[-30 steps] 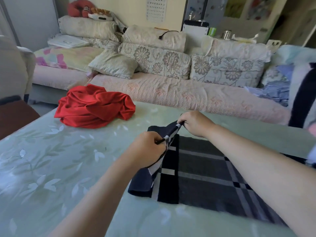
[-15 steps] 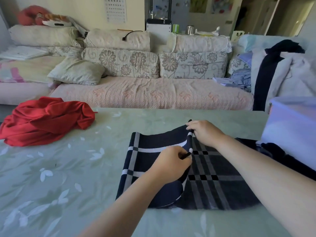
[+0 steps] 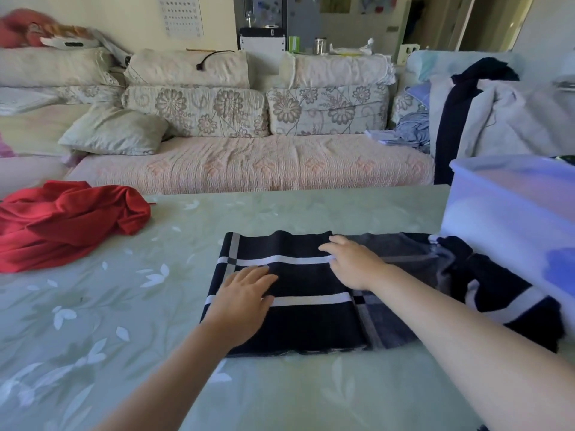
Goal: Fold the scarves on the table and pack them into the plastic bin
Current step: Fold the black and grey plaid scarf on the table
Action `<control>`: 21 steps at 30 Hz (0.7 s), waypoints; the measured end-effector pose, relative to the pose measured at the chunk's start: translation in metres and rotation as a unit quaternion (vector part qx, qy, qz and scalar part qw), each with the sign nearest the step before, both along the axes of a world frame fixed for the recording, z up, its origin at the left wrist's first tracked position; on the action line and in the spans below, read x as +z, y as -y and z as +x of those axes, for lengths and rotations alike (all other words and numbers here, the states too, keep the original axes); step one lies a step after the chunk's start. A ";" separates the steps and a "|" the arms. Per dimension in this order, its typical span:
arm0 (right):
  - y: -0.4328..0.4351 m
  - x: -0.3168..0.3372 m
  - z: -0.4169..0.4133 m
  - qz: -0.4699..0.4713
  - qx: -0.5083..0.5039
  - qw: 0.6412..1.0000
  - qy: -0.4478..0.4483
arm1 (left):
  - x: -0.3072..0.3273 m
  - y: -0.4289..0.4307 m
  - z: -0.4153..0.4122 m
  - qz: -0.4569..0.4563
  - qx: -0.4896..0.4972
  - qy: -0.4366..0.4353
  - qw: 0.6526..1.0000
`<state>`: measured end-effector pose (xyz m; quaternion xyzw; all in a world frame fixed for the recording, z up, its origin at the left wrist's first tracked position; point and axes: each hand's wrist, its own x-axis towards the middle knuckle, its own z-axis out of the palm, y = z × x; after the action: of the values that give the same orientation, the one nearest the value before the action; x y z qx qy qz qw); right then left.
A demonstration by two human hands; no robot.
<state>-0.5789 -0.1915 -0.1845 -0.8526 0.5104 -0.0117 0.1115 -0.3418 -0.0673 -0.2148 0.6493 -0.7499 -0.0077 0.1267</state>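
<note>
Now both hands flat, fingers straight, pressing plaid scarf [image 3: 298, 284]; long axis left-right.

The plastic bin [image 3: 510, 213] runs off the right edge, its inside hidden behind the cloudy wall. The red scarf [image 3: 68, 222] is cut by the left edge. The print on the wall chart [image 3: 180, 14] is too small to read, its top cropped.

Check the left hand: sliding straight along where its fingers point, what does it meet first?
Likely just the dark plaid scarf under the left hand, then bare table past its far edge. The right hand lies close beside that line, so a brush is possible.
</note>
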 end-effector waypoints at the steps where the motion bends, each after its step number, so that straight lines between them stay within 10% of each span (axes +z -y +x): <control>1: -0.009 0.000 0.002 -0.006 0.002 1.000 0.001 | -0.004 -0.003 0.007 0.016 0.014 0.016 1.000; 8: -0.062 0.009 0.003 0.037 -0.103 0.988 -0.108 | -0.020 -0.027 0.016 0.098 0.033 0.024 0.994; 15: -0.077 0.015 -0.008 0.057 -0.094 0.992 0.055 | -0.011 -0.038 0.015 0.136 0.049 0.066 0.987; 21: -0.081 0.014 -0.011 0.043 -0.083 0.992 -0.088 | 0.011 -0.028 0.018 0.101 0.063 0.107 0.987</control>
<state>-0.5899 -0.1104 -0.1708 -0.7998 0.5869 0.0756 0.1013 -0.3235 -0.0395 -0.2042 0.7014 -0.7124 -0.0059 -0.0202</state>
